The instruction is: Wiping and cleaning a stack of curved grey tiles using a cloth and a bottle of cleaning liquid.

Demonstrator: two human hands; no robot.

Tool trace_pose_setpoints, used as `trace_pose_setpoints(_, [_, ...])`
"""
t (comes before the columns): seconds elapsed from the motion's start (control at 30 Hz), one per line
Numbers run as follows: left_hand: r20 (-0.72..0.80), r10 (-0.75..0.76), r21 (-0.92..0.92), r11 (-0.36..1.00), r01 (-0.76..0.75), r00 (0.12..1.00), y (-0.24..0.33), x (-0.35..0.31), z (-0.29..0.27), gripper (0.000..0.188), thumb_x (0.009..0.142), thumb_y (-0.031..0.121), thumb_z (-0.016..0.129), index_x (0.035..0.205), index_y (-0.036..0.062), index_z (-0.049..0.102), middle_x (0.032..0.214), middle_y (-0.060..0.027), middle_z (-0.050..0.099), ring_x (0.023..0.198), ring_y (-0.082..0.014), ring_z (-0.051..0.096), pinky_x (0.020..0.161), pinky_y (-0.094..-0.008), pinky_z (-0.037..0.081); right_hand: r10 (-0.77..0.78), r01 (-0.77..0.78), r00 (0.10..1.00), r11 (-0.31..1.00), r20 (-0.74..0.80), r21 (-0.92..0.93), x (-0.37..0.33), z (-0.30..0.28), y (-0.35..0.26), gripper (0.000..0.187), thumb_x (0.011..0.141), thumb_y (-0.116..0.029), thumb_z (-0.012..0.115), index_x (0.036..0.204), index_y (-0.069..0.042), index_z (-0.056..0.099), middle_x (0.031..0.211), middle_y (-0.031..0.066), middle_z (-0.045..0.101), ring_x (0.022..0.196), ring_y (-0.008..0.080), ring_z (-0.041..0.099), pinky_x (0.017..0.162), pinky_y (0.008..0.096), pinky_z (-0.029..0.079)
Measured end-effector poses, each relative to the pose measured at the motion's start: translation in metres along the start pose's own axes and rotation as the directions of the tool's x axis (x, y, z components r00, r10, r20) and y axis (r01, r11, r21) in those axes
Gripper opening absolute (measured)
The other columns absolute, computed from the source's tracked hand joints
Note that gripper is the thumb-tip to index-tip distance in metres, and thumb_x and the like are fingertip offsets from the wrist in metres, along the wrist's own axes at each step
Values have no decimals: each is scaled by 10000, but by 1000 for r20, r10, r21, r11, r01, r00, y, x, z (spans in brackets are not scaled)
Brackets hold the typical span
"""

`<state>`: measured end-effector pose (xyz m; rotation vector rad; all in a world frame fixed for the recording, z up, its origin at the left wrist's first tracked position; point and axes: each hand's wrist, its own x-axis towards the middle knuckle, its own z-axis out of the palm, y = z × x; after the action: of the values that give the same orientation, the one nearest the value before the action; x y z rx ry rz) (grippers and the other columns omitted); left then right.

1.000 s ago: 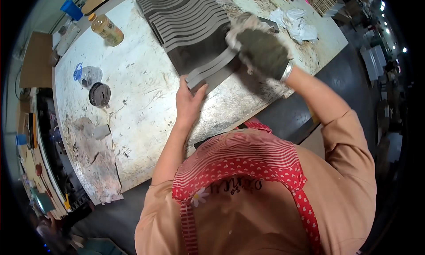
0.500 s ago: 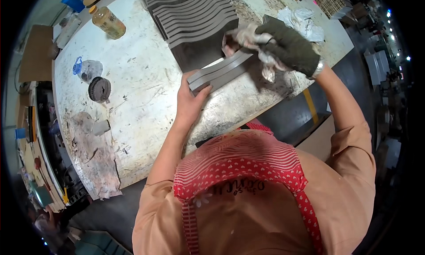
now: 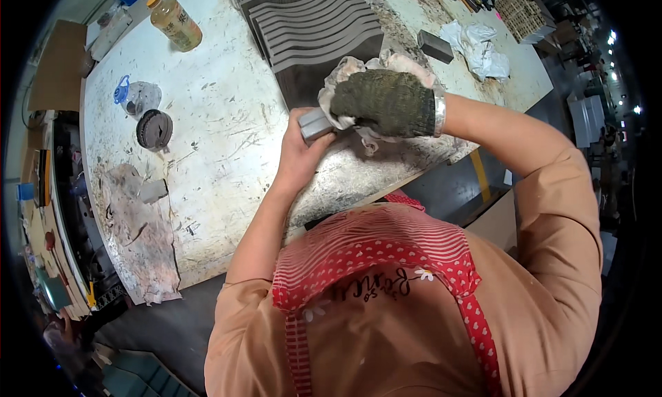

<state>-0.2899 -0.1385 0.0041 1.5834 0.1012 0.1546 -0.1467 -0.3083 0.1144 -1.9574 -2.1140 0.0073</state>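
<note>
My bare left hand [image 3: 301,146] grips the near-left end of a curved grey strip [image 3: 315,124], thumb on the near side and fingers on the far side. Most of the strip's length is hidden under my right hand [image 3: 383,103], which wears a dark green knit glove. That hand presses a crumpled, stained white rag [image 3: 345,68] onto the strip, close to my left hand. Just beyond, a stack of similar wavy grey strips [image 3: 317,26] lies in a neat row on the worn white table [image 3: 227,149].
Right of the stack are a dark grey block [image 3: 435,46], a crumpled white plastic bag [image 3: 486,55] and a wicker basket [image 3: 520,11]. To the left stand a bottle [image 3: 176,26] with an orange cap and a round dark tin [image 3: 154,130]. A stained cloth [image 3: 141,235] hangs over the table's edge.
My gloved right hand and the rag have slid left along the strip toward my left hand, covering most of it. The dark block at right has come into fuller view. My left hand keeps its grip.
</note>
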Motion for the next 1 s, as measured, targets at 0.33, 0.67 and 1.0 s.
trace_pose_setpoints(0.33, [38,-14,-35,999,16,999,-7,0,-1,418,844,61,711,1172,18,456,1073,-136,597,959,-202,604,839,-320,498,211,-217,955,976,208,7,12,-7,-6,255,669,-175,749,910,-166,664,942,73,653,871,275,640,819,416,505])
trace_pose_setpoints(0.67, [2,-99,-102,990,99,995,-7,1,0,402,842,51,709,1159,13,464,986,-114,600,916,-179,588,800,-299,489,186,-106,897,971,400,-214,-14,-36,24,465,605,-157,799,1046,-148,649,1107,52,637,1036,298,589,847,410,501])
trace_pose_setpoints(1.0, [-63,-154,11,988,155,986,11,-8,-13,427,819,68,720,1170,32,478,1048,-107,626,957,-159,607,831,-288,500,865,-855,501,500,-30,137,-158,-72,52,284,921,-258,609,1115,-50,605,989,124,659,916,257,622,841,371,481])
